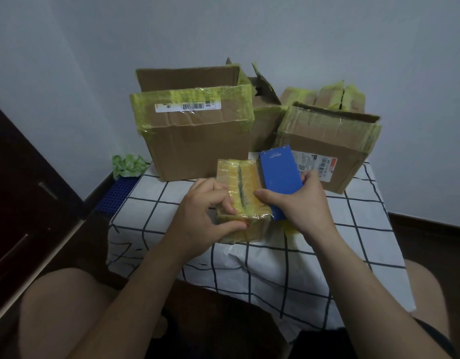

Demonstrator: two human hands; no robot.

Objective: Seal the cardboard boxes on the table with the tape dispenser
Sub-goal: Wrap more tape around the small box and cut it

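Only view: head camera, looking down at both hands over the worktop [275,268], which has a checked cloth on it.
Step in hand: taping the small box [239,193], judged from the grip and the dispenser's place.
Small box: at the front middle of the worktop, flaps down, with glossy yellowish tape already over the top and a dark centre seam showing through it.
Left hand [210,211]: clamped on the near-left corner of the small box, with the thumb on the front face and the fingers curled over the top edge.
Right hand [304,203]: wrapped round the blue tape dispenser [278,182], thumb pointing toward the box.
Tape dispenser: lying long-ways against the right side of the small box; cannot tell if tape is being paid out.
Large box [197,143]: behind-left, flaps standing up, not sealed.
Right box [324,156]: behind-right, top open, old tape round the rim.
Back boxes [327,97]: against the wall, partly hidden, state unclear.
Tape wad [129,165]: crumpled green, off the worktop's left edge.
Progress: early, guessing; the bigger boxes are unsealed.
Next move needs: the left hand bracing the box firmly while the dispenser pulls across or cuts, then pressing the tape flat.
Risk: the light box sliding on the cloth.
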